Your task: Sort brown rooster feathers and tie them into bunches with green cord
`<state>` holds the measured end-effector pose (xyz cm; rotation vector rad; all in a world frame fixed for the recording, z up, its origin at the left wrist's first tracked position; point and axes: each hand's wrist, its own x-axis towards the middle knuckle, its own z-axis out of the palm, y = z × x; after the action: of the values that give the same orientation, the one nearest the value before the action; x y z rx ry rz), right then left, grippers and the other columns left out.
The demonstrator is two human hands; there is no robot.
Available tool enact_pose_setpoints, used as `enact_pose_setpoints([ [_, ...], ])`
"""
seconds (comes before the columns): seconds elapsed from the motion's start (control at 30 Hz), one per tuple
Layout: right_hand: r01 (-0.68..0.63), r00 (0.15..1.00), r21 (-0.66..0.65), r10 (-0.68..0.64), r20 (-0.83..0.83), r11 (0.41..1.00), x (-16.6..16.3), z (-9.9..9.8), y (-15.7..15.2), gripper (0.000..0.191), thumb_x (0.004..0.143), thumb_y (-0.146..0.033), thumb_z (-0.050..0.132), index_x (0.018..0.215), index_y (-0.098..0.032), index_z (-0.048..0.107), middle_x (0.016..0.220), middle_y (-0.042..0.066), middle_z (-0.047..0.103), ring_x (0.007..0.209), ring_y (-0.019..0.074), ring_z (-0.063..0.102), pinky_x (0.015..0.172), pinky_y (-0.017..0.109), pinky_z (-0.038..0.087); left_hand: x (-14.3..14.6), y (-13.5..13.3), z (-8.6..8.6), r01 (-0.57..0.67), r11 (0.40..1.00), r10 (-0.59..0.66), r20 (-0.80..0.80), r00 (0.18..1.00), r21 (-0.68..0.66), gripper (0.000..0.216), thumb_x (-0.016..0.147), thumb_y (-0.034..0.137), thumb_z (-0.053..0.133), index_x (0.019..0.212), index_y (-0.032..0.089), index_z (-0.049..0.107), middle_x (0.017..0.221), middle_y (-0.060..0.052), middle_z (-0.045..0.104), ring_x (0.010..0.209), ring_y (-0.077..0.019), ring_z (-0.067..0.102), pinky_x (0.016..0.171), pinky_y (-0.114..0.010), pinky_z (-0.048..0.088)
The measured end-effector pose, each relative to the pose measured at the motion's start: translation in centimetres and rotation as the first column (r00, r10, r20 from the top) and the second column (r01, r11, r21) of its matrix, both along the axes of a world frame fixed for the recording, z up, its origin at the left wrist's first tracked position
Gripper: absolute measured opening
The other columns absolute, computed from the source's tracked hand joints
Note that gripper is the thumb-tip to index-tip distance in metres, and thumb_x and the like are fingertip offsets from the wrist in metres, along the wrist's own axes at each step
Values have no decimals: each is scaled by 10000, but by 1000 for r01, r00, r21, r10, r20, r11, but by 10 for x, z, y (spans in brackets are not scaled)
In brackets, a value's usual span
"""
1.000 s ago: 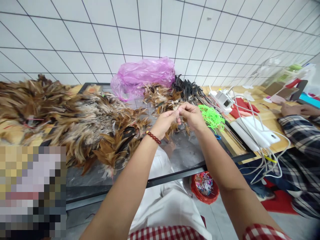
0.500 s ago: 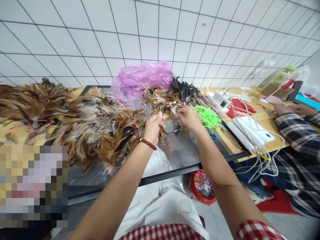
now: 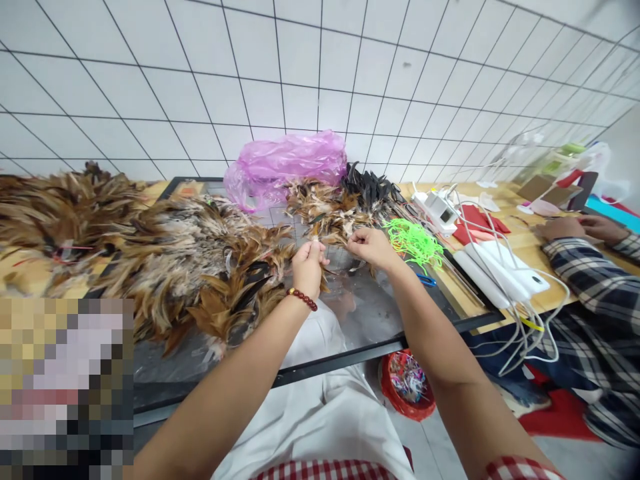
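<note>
My left hand, with a beaded bracelet at the wrist, is closed in a pinch over the dark glass-topped table. Brown feathers show at its fingertips and below its palm, seemingly held there. Just to its right, my right hand is also pinched shut; whatever its fingertips hold is too small to make out. Behind both hands lies a small pile of brown and cream feathers, with black feathers beside it. A large heap of brown feathers spreads to the left of my left hand.
Bright green cords lie right of my right hand, near a blue tool. A pink plastic bag sits by the wall. White power strips trail cables. Below stands a red basket. A co-worker's plaid sleeve is at right.
My right hand has shifted slightly left, nearer my left hand. My left hand has lowered a little in the picture, still pinched. The whole view has tilted slightly.
</note>
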<state>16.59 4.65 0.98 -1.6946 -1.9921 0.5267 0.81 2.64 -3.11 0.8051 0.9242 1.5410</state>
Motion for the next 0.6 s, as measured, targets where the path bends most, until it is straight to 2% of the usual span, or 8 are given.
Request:
enact_pose_setpoints([
  [0.07,-79,996,-93,75,-52,992,2,2,-1,186,760,-290,551,737,-167,688,622,-6,602,603,130,520,598,241,378,3,-4,-3,-6,1000,6,7,1000,15,338,794,451,675,652,157,588,511,57,428,477,-64,431,551,-211,451],
  [0.1,-50,999,-65,49,-24,997,3,3,-2,188,768,-281,547,780,-165,694,658,4,618,628,137,531,616,246,384,4,-6,-4,-3,1000,3,22,1000,18,339,789,455,680,654,157,592,511,56,432,478,-66,433,548,-212,450],
  [0.17,107,987,146,-123,100,983,2,2,-4,228,789,-242,531,920,-165,701,824,54,667,751,175,570,693,276,393,5,-9,-3,-7,1000,6,69,998,8,337,787,449,686,652,156,592,503,56,430,472,-69,431,541,-218,450],
  [0.2,170,965,273,-216,148,947,1,1,-4,256,805,-226,520,983,-168,695,918,82,672,827,200,580,735,296,392,5,-10,-3,-15,1000,15,100,995,-4,333,791,440,686,648,155,587,496,58,423,467,-70,427,536,-220,449],
  [0.27,167,941,405,-268,208,899,-2,-1,-5,267,850,-240,502,1034,-181,687,1027,111,659,931,232,577,788,325,384,3,-10,0,-39,999,45,169,985,-37,324,802,414,685,642,153,577,485,62,408,458,-70,420,528,-222,446],
  [0.4,12,956,331,-108,273,944,-14,-9,-5,222,892,-310,515,976,-217,699,1006,74,668,961,225,579,797,327,374,-3,-6,6,-54,992,86,288,954,-118,314,824,373,676,640,152,551,466,67,395,444,-66,413,532,-217,441],
  [0.53,-60,918,235,-38,394,970,-22,-14,-6,202,873,-310,546,939,-215,711,1005,83,667,990,240,568,783,337,350,-7,-4,8,-38,984,97,348,932,-172,299,874,313,623,641,148,534,457,64,397,441,-65,409,564,-224,449],
  [0.6,-39,901,208,-56,430,977,-20,-13,-6,200,871,-259,521,894,-198,710,975,94,668,970,241,566,773,340,345,-7,-4,9,-38,982,104,362,926,-186,294,882,303,612,645,148,532,459,66,391,441,-64,404,566,-224,447],
])
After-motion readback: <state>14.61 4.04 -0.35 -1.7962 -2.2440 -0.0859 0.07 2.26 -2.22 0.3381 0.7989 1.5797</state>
